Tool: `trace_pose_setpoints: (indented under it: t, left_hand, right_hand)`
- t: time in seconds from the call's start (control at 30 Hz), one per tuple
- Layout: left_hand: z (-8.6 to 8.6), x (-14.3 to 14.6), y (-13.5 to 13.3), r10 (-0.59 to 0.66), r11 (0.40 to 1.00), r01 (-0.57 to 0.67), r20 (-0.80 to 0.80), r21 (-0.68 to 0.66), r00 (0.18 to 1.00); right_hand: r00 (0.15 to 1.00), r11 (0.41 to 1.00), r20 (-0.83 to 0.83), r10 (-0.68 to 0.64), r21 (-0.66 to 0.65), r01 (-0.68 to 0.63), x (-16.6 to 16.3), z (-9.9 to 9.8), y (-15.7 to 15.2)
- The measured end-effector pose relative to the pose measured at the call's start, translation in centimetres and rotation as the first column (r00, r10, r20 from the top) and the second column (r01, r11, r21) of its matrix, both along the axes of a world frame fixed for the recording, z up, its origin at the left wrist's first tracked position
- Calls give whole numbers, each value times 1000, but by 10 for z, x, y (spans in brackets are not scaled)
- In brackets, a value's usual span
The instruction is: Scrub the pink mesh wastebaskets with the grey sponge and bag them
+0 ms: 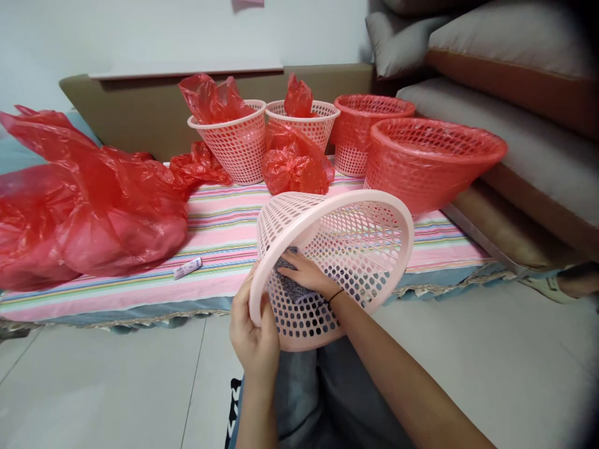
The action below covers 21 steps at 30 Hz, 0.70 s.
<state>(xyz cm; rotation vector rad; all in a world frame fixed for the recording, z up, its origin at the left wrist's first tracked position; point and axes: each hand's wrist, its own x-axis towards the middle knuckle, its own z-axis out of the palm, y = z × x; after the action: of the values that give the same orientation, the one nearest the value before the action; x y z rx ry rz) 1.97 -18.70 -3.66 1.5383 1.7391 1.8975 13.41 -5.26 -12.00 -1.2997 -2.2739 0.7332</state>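
Our left hand [254,340] grips the rim of the pink basket [355,249] at lower centre, while our right hand [306,274] presses a grey cloth [292,287] inside it.

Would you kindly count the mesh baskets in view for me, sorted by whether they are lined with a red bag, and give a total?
Lined with a red bag: 2, the near one and the one behind.
Unlined with a loose bag inside: 2.
Unlined pink basket held in both hands: 1.
Total: 5
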Motion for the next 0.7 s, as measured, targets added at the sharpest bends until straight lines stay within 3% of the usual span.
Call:
trace_pose_setpoints:
  t: [0.17, 0.33, 0.5, 0.7]
  left_hand:
    - [-1, 1, -3, 11, 1000, -11, 16, -18, 1000]
    - [-3, -1, -5, 3, 1000, -2, 22, -24, 1000]
    - [-4, -1, -6, -61, 998, 62, 25, -13, 998]
    - [-5, -3, -5, -20, 999, 22, 51, -35, 998]
  right_hand:
    - [995, 995, -65, 76, -66, -80, 14, 14, -30]
    - [981, 975, -157, 114, -172, -141, 39, 33, -92]
    - [991, 970, -133, -7, -243, -26, 50, 43, -138]
    - [981, 957, -9, -194, -223, 187, 28, 44, -143]
